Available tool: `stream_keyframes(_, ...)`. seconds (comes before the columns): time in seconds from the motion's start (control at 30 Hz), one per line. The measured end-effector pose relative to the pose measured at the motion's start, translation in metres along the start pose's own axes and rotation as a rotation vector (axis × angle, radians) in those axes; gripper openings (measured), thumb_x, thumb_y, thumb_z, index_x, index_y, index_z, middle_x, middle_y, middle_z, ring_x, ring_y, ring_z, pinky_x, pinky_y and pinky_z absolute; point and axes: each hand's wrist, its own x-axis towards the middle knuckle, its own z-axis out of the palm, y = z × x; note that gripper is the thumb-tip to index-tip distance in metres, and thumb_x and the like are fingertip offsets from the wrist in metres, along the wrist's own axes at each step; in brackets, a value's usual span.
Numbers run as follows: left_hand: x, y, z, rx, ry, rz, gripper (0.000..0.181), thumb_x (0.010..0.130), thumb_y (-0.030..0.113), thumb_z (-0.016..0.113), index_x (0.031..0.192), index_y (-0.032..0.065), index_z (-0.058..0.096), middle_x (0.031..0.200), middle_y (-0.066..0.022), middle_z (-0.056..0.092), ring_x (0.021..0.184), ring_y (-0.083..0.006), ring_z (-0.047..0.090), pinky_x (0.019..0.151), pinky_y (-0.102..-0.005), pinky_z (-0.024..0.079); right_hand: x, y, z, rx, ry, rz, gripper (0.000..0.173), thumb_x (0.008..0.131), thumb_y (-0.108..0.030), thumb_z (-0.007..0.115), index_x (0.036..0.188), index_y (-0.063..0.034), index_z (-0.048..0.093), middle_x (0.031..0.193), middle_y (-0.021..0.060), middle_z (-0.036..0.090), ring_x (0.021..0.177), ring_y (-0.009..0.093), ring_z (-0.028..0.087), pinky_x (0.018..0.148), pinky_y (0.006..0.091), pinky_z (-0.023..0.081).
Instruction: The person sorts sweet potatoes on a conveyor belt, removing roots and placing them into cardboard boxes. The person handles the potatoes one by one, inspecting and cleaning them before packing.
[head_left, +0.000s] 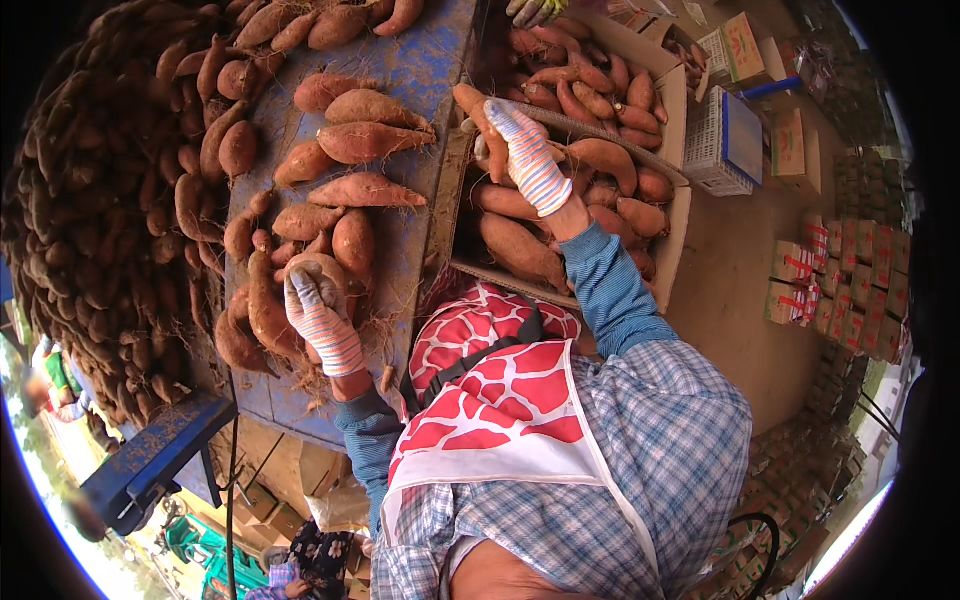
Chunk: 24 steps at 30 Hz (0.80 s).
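Observation:
My right hand (531, 154), in a striped knit glove, grips a long slender sweet potato (480, 120) above the near cardboard box (681, 225). Larger sweet potatoes (521, 247) lie in that box below the hand. On the blue metal table (401, 67), my left hand (324, 322), gloved alike, has its fingers around a rounded sweet potato (330, 268), partly hidden by the glove. Beside it lies a curved sweet potato (268, 307). Several more, such as a pointed one (367, 190), rest in loose rows with thin roots and soil about them.
A big heap of sweet potatoes (97, 225) rises at the left. Another filled box (671, 112) adjoins the near one, with another person's gloved hand (536, 11) above it. A white plastic crate (705, 142) and stacked cartons (862, 277) stand at the right.

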Motion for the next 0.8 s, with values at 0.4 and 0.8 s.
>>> stream_keyframes(0.4, 0.021, 0.022, -0.054, 0.256, 0.178, 0.288, 0.014, 0.103, 0.015, 0.058, 0.108, 0.0061, 0.067, 0.083, 0.0047, 0.061, 0.067, -0.0015, 0.049, 0.055, -0.0156, 0.038, 0.157, 0.076, -0.152, -1.510, -0.125, 0.421, 0.044, 0.088, -0.028, 0.066, 0.127, -0.0070, 0.064, 0.121, 0.0183, 0.068, 0.112, 0.034, 0.065, 0.099, 0.0396, 0.049)
stream_keyframes(0.8, 0.049, 0.015, -0.090, 1.382, 0.390, 0.672, 0.047, 0.087, 0.027, 0.072, 0.125, 0.0024, 0.061, 0.133, -0.0189, 0.057, 0.121, -0.0382, 0.053, 0.106, -0.0481, 0.039, 0.153, 0.013, 0.247, -0.795, -0.504, -0.596, 0.026, 0.094, -0.019, 0.066, 0.117, -0.0071, 0.068, 0.106, 0.0152, 0.069, 0.097, 0.032, 0.066, 0.088, 0.0392, 0.052)
